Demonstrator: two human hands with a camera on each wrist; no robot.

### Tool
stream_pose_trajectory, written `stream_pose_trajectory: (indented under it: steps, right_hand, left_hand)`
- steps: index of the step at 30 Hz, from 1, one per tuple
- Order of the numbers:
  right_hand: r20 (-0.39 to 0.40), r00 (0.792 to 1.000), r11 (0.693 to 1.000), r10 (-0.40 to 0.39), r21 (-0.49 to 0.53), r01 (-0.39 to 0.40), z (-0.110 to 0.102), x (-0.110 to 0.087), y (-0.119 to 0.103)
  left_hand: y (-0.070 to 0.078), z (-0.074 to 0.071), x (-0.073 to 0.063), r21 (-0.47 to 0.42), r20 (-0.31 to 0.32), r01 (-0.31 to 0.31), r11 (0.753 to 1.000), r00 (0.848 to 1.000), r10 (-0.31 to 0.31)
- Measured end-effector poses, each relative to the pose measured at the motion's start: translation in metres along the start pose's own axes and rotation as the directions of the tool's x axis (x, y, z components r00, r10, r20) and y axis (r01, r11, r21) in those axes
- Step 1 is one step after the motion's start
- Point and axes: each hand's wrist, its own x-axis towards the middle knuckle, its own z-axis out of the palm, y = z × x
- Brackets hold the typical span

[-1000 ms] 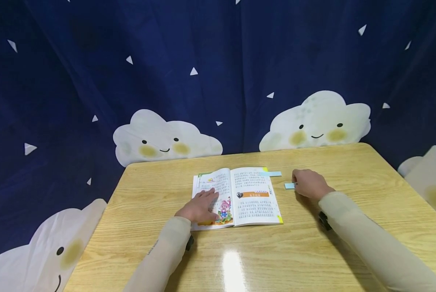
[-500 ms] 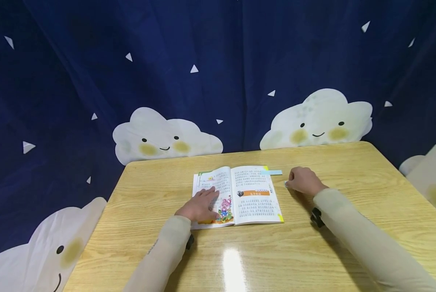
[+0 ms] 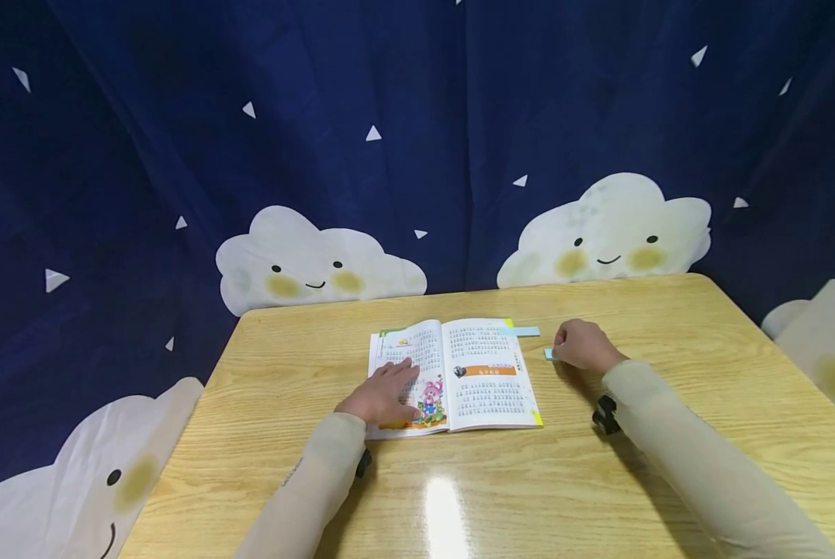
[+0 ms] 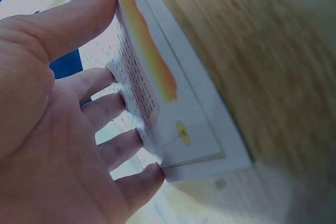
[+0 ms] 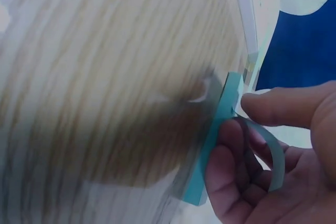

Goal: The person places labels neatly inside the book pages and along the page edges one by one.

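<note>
An open picture book (image 3: 490, 400) lies on the wooden table. My left hand (image 3: 381, 394) rests on its left page, fingers spread; in the left wrist view the fingertips touch the printed paper near the page edge. A light blue sticky strip (image 3: 527, 331) juts from the right page's upper outer edge. To the book's right, my right hand (image 3: 587, 347) is over a small blue-green sticky note pad (image 5: 212, 145), mostly hidden from the head view. Seen from the right wrist, a paper strip (image 5: 276, 153) arches off the pad, pinched between thumb and curled fingers.
The pale wooden table (image 3: 285, 357) extends on all sides of the book, with a glare spot near its front. A dark blue curtain (image 3: 362, 178) with white clouds hangs behind the table. Dark straps with devices sit at both wrists.
My right hand has shifted slightly left over the sticky note pad, covering more of it than a second ago. The left hand and book stay put.
</note>
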Motion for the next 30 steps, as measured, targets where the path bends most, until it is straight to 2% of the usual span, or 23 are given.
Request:
stream_pose_trajectory:
  steps: [17, 30]
  right_hand:
    - [0.036, 0.999, 0.999, 0.028, 0.045, -0.030, -0.0084, 0.0055, 0.0095]
    - [0.063, 0.996, 0.994, 0.066, 0.084, -0.071, -0.0081, 0.0035, 0.0101]
  left_hand:
    - [0.0001, -0.0015, 0.0001, 0.008, 0.000, -0.005, 1.000, 1.000, 0.005]
    - [0.0001, 0.0003, -0.0023, -0.024, -0.005, -0.011, 1.000, 1.000, 0.011]
